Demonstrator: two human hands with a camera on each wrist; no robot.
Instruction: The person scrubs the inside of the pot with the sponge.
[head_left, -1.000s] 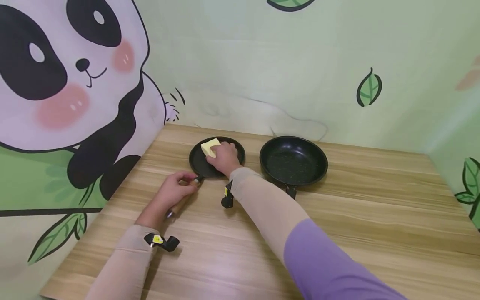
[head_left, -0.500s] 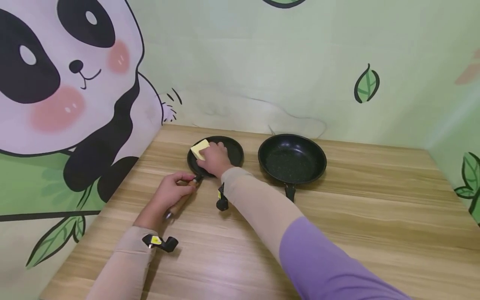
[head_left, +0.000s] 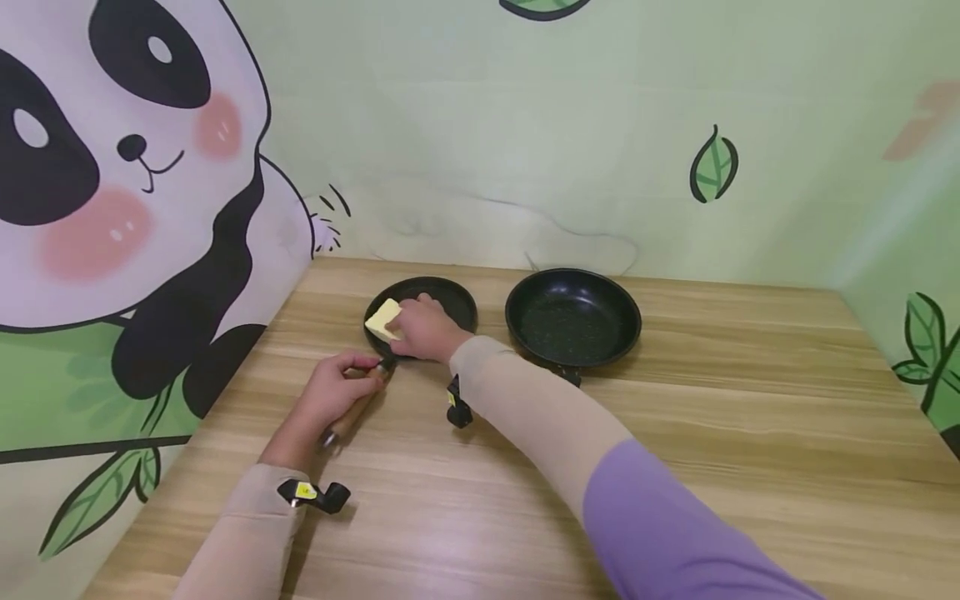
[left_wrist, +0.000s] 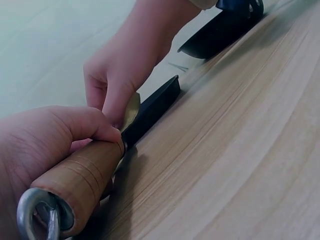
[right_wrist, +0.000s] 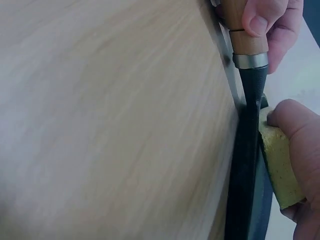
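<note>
A small, shallow black frying pan [head_left: 456, 307] lies toward the back left of the table. My left hand [head_left: 339, 386] grips its wooden handle [left_wrist: 82, 175], thumb along the top near the metal collar in the left wrist view. Pinched between the thumb and fingers of my right hand [head_left: 427, 327] is a yellow sponge [head_left: 382, 318], held at the left, handle side of the pan's inside. The right wrist view shows the sponge [right_wrist: 280, 165] tilted at the pan's rim, close to where the handle joins. Part of the pan's surface is hidden under the right hand.
A larger, deeper black frying pan [head_left: 573, 321] stands to the right, its handle mostly covered by the right forearm. Both rest on a wood-grain table [head_left: 712, 433]. Behind rises a green wall [head_left: 480, 125] painted with a panda and leaves.
My right hand has moved the sponge across the small pan, leftward and then nearer the handle. The left hand keeps its hold on the handle. The head view has shifted slightly.
</note>
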